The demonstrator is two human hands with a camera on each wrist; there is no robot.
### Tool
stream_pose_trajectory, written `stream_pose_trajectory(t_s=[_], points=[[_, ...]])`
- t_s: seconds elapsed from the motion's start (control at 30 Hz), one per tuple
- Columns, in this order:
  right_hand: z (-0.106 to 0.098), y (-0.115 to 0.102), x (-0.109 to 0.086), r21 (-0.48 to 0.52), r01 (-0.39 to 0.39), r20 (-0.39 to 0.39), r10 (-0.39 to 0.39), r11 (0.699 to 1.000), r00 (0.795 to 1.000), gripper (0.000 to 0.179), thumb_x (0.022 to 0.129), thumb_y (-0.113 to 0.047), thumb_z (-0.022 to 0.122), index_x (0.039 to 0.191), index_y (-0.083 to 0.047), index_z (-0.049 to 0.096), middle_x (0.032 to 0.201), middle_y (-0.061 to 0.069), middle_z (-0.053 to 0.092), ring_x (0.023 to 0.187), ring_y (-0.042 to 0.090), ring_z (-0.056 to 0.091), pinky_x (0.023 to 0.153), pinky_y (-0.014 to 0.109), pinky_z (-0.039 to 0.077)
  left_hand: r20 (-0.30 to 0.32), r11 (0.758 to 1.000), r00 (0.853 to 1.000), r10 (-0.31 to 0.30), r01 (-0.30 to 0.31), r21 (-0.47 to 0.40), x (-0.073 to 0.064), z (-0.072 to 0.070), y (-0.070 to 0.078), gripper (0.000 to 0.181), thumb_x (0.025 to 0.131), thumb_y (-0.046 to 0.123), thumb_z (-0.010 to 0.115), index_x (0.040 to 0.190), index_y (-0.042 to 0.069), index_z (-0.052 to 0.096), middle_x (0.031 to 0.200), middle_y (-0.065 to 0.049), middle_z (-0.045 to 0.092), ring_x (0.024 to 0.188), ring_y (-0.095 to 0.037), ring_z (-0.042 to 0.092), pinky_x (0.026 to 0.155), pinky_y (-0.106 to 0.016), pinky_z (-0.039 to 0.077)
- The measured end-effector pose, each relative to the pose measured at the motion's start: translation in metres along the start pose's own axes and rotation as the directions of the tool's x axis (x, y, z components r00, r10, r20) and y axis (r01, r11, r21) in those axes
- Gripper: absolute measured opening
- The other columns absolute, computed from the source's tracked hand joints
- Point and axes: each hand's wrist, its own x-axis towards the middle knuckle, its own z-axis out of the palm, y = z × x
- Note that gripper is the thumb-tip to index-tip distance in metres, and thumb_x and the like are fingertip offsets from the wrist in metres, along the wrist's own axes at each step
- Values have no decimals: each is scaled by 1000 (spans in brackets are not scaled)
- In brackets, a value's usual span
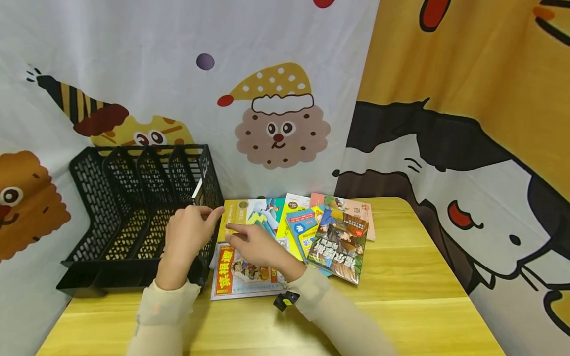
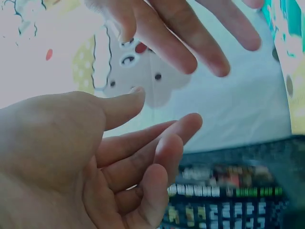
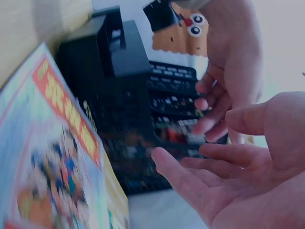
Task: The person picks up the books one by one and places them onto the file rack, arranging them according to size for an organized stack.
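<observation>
My left hand (image 1: 183,240) is over the right side of a black mesh file rack (image 1: 133,232), its fingers loosely bent around nothing. In the rack's rightmost slot, the white edge of a book (image 1: 198,189) shows behind that hand. My right hand (image 1: 258,245), also holding nothing, hovers over a red-titled picture book (image 1: 249,279) with its index finger pointing toward the rack. The left wrist view has both hands apart, with relaxed fingers. In the right wrist view the same picture book (image 3: 57,157) lies close beside the rack (image 3: 119,114).
A yellow and green book (image 1: 262,212) lies behind the picture book. To the right are overlapping books: a blue one (image 1: 303,220), a dark-covered one (image 1: 340,242) on top, and a pink one (image 1: 369,220) beneath. A printed curtain (image 1: 276,39) hangs behind the wooden table (image 1: 409,277).
</observation>
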Motion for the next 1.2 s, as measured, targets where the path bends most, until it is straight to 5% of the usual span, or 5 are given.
stream_pose_trajectory(t_s=[0.17, 0.37, 0.57, 0.8, 1.2], points=[[-33, 10, -20, -21, 9, -18, -10, 1000, 1000, 51, 116, -42, 56, 162, -21, 58, 109, 16, 79, 61, 15, 60, 54, 29, 44, -4, 999, 999, 42, -42, -32, -2, 11, 18, 44, 110, 49, 68, 102, 11, 89, 72, -7, 77, 57, -21, 62, 53, -37, 45], [-77, 31, -47, -17, -5, -48, 4, 1000, 999, 47, 116, -39, 58, 158, -18, 62, 152, 12, 70, 114, 37, 81, 78, 37, 62, -3, 996, 996, 86, -86, -35, -4, 32, 36, 39, 108, 47, 71, 98, 14, 88, 56, 1, 61, 52, -19, 53, 53, -36, 41], [-126, 53, -72, -54, -57, -97, 52, 997, 994, 44, 117, -35, 57, 153, -12, 66, 148, 17, 72, 120, 40, 78, 95, 48, 66, 3, 992, 992, 123, -123, -11, -5, 48, 62, 36, 107, 47, 72, 101, 16, 89, 66, -2, 69, 56, -20, 54, 53, -35, 37], [-170, 67, -95, -109, -107, -181, 86, 988, 980, 46, 118, -36, 56, 150, -5, 67, 137, 22, 74, 112, 42, 79, 99, 59, 63, 71, 981, 979, 191, -191, -18, -9, 68, 93, 37, 108, 48, 71, 91, 18, 86, 54, 3, 54, 51, -16, 47, 50, -33, 33], [-215, 93, -115, -110, -228, -239, 197, 968, 951, 53, 117, -45, 55, 155, -8, 63, 139, 22, 75, 118, 40, 78, 97, 52, 64, 178, 948, 932, 316, -303, -94, -20, 106, 127, 51, 109, 45, 70, 65, 20, 70, 49, 11, 30, 43, -8, 29, 45, -25, 19]])
